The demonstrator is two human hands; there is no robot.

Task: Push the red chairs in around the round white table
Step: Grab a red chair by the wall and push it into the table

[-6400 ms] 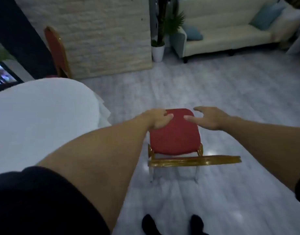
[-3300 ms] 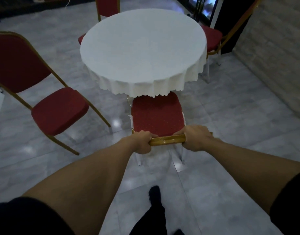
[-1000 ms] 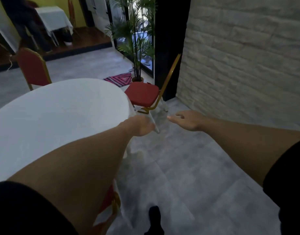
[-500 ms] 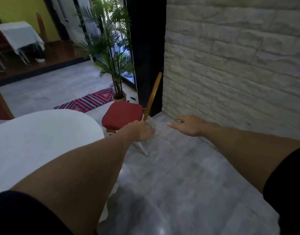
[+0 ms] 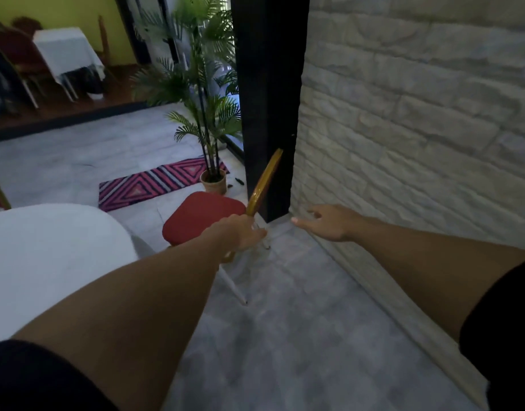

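Both arms outstretched, left hand (image 5: 240, 232) loose, right hand (image 5: 326, 222) spread

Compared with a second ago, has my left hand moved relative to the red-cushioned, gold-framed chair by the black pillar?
Yes. The left hand has moved forward, reaching the rear seat corner of the red-cushioned chair, nearer the black pillar.

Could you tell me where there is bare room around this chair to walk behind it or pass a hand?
Bare floor runs between the round table and the brick wall. It is crowded behind the red chair: its gold backrest stands close to the black pillar, with the potted palm beyond. The right hand is empty.
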